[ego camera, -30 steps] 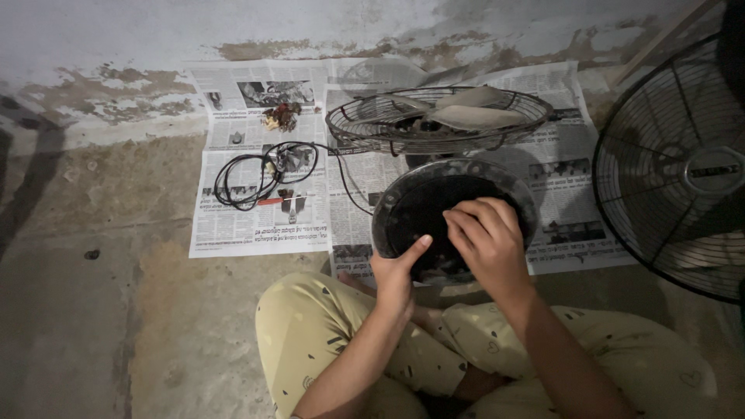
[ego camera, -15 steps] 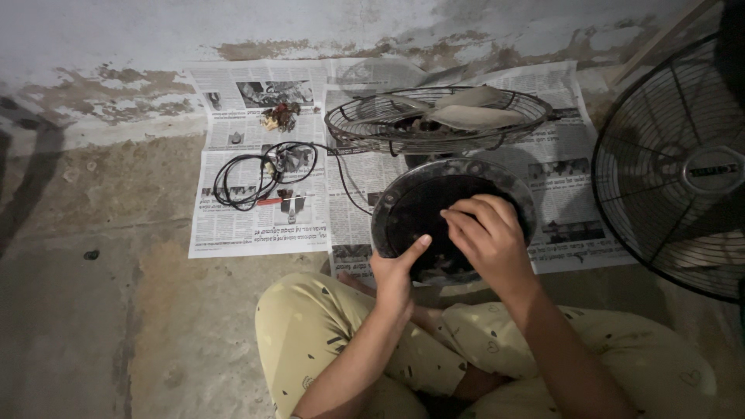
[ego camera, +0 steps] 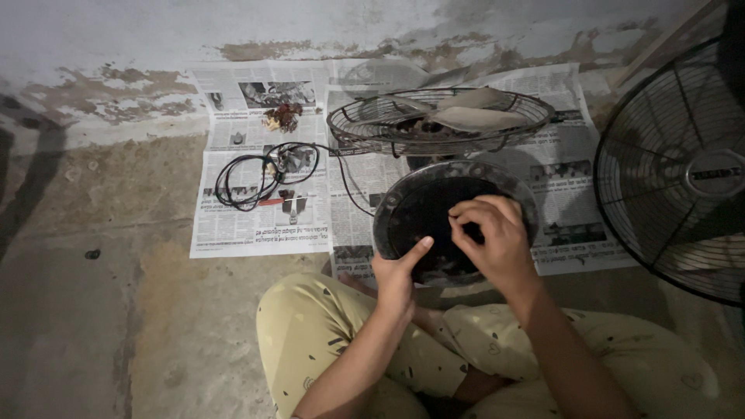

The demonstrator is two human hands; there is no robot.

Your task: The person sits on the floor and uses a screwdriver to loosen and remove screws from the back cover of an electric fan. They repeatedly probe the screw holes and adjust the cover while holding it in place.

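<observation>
Left of the round black fan base (ego camera: pixel 434 209), a coiled black cable (ego camera: pixel 260 174) lies on newspaper (ego camera: pixel 233 225). The left hand (ego camera: pixel 397 275) grips the base's near rim, thumb pressed inside. The right hand (ego camera: pixel 493 237) rests inside it, fingertips pinched together. Behind the base lies a wire guard (ego camera: pixel 438 124); right of it stands a fan (ego camera: pixel 679 178).

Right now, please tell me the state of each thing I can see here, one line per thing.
Round black dish-shaped fan part: tilted up, gripped at its lower rim by the left hand.
Right hand: fingertips pinched inside the part.
Wire fan guard: lying flat on newspaper sheets, blades resting inside.
Black cable: loosely coiled.
Standing black fan: guard fitted.
</observation>
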